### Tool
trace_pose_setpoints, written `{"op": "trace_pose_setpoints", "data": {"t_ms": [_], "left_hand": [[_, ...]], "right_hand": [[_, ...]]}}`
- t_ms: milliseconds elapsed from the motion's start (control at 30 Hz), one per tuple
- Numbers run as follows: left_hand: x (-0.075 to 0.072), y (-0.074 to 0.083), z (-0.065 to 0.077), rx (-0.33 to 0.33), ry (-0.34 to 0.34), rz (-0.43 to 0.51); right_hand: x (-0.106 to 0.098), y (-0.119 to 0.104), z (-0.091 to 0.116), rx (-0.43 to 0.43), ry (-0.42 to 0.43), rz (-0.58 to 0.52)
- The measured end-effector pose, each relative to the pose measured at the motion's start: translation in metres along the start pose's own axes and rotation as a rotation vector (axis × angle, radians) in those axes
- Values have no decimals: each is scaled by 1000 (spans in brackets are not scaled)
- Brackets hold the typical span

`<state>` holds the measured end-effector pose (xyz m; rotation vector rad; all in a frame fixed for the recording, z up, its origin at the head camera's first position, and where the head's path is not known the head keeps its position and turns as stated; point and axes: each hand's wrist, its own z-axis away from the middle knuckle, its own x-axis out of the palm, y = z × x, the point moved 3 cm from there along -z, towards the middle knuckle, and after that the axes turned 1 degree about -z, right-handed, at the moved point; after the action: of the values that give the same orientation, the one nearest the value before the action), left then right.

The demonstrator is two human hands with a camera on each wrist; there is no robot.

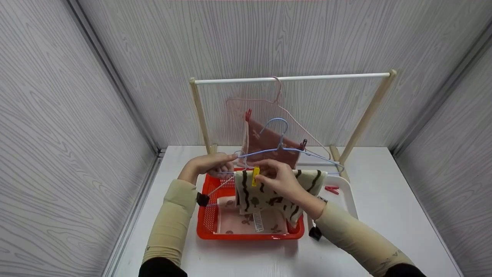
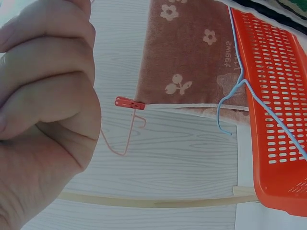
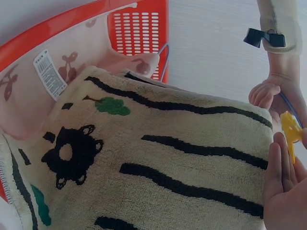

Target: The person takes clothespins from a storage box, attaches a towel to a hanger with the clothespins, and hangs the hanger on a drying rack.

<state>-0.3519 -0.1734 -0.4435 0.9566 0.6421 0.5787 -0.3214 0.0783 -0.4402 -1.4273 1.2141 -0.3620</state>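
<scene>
A blue clothes hanger [image 1: 280, 146] is held up over the basket, its left end gripped in my left hand [image 1: 215, 163]. Draped over its lower bar is a cream towel [image 3: 192, 129] with dark wavy stripes and a dark animal figure. With thumb and fingers, my right hand [image 1: 282, 181] pinches a yellow clothespin [image 1: 255, 177] near the towel's upper left corner. The left wrist view shows curled fingers [image 2: 53, 67] up close, while what they grip lies mostly outside that picture.
Under the hands, a red basket [image 1: 250, 237] holds a pink towel [image 1: 234, 219] with a label. Behind, a rack [image 1: 330, 77] carries a pink hanger [image 1: 293, 117] with a brown-red towel [image 1: 265, 136] clipped to it. A white tray [image 1: 350, 200] with a red clothespin [image 1: 332, 189] stands at right.
</scene>
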Motion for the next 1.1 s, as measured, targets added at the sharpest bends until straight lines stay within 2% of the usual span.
{"op": "trace_pose_setpoints", "data": {"t_ms": [233,500,733,1100], "left_hand": [[-1,-2,-1,-12,5,-19],[-1,0,-1,32,-18,-22],[-1,0,-2,6,-11,-16],[1,2,-5,46,-20,-23]], "right_hand": [[5,-4,-5,57,50,-11],[5,-6,-14,16,118,-3],[7,-4,-18,0,148,-6],[16,-5,-22,-9,204,-50]]}}
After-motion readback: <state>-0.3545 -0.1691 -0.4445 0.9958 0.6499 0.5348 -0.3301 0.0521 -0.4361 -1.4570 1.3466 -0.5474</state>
